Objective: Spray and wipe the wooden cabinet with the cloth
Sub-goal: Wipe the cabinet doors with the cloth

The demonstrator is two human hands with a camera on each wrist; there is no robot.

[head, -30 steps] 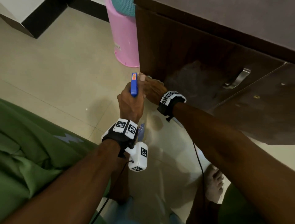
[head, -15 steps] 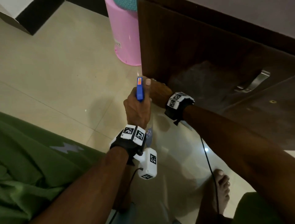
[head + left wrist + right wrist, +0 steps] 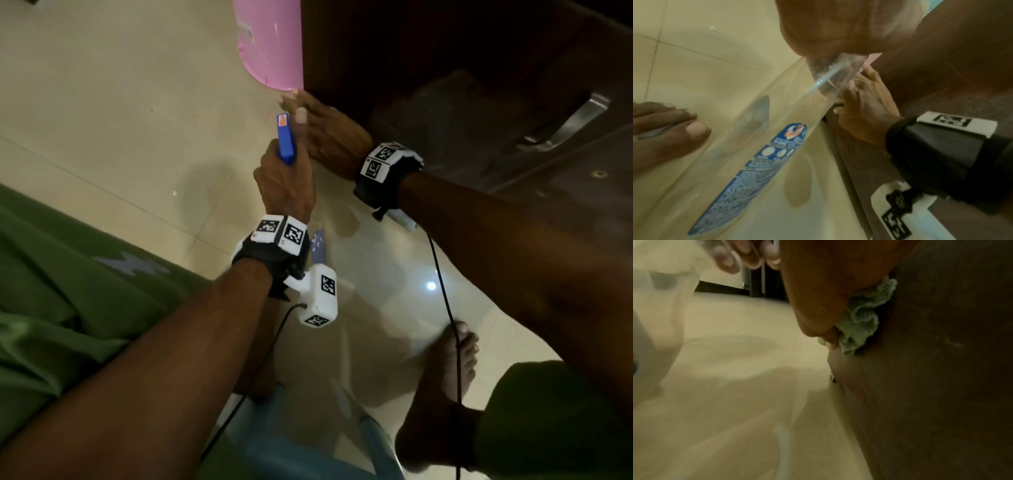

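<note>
The dark wooden cabinet [image 3: 445,68] stands at the upper right. My right hand [image 3: 325,133] lies flat, fingers stretched out, low on the cabinet's front near its left corner. It presses a pale green cloth [image 3: 861,318] against the wood [image 3: 941,353]; the head view hides the cloth. Just to the left, my left hand [image 3: 284,178] grips a clear spray bottle [image 3: 760,162] with a blue label. Its blue trigger head [image 3: 285,138] points forward beside the right hand's fingers.
A pink bin [image 3: 270,44] stands on the tiled floor against the cabinet's left side. A metal handle [image 3: 565,123] sits on the door at the right. My bare foot [image 3: 452,359] and a black cable [image 3: 445,308] lie below the right arm.
My right hand has slid the cloth along the bottom of the cabinet toward the left corner by the pink bin. The left hand keeps the bottle beside it.
</note>
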